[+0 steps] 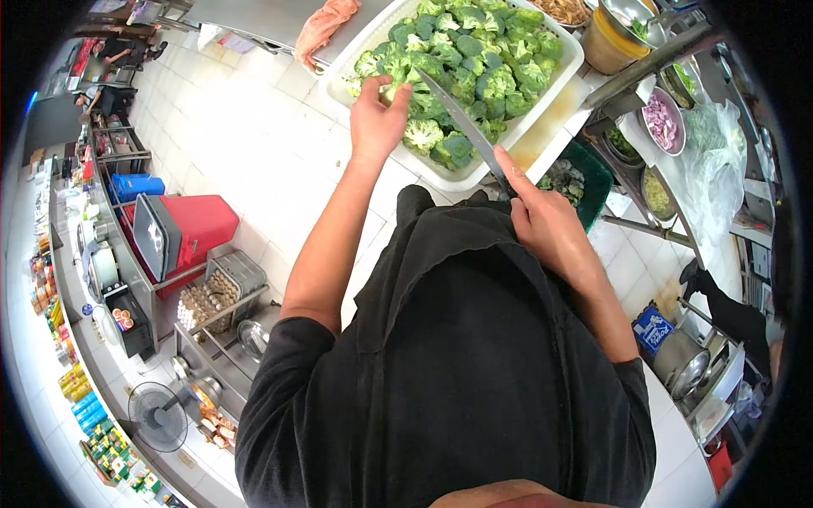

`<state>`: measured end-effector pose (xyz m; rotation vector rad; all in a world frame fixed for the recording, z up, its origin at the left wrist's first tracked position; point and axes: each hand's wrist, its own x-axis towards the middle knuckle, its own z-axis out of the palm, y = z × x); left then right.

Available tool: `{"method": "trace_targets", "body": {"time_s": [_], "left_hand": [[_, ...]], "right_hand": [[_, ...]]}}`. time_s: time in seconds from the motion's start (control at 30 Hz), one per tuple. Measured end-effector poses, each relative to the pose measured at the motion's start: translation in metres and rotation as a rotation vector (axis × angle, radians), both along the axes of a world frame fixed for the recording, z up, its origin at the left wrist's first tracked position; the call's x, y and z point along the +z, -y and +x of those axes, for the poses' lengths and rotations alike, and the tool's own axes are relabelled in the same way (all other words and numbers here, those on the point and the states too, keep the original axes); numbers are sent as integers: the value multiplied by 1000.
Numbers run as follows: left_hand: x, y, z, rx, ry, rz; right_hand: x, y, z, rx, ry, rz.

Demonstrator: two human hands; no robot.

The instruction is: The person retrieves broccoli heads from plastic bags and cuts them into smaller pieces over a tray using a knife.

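Observation:
A large white tray [569,80] heaped with cut broccoli [483,59] is in front of me. At its near left side, my left hand [378,123] has its thumb and fingers curled around a broccoli floret [396,71], partly hidden among the others. My right hand [550,224] is closed on the handle of a long kitchen knife [464,123]. The blade slants over the near part of the broccoli, its tip close to my left fingers. Most of the knife's handle is covered by my right hand.
Raw meat [326,30] lies on a steel counter at the upper left. To the right are a green bin [593,182] and a bowl of chopped purple onion [662,123]. A red cooler [199,229] and egg trays [207,305] stand left. Other people are in the background.

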<state>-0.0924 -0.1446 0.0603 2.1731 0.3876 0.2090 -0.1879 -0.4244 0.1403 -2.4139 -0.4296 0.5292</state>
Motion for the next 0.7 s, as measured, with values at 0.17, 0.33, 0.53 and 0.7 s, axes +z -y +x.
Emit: {"method": "trace_targets", "body": {"time_s": [0.17, 0.33, 0.53, 0.7], "left_hand": [[0, 6, -9, -1, 63, 85], [-8, 3, -10, -33, 105, 186], [-8, 1, -8, -32, 89, 182], [-9, -1, -9, -25, 78, 137]], "right_hand": [[3, -5, 0, 29, 22, -52], [0, -6, 4, 70, 65, -135], [3, -27, 20, 87, 50, -187], [-10, -34, 26, 75, 61, -119]]}}
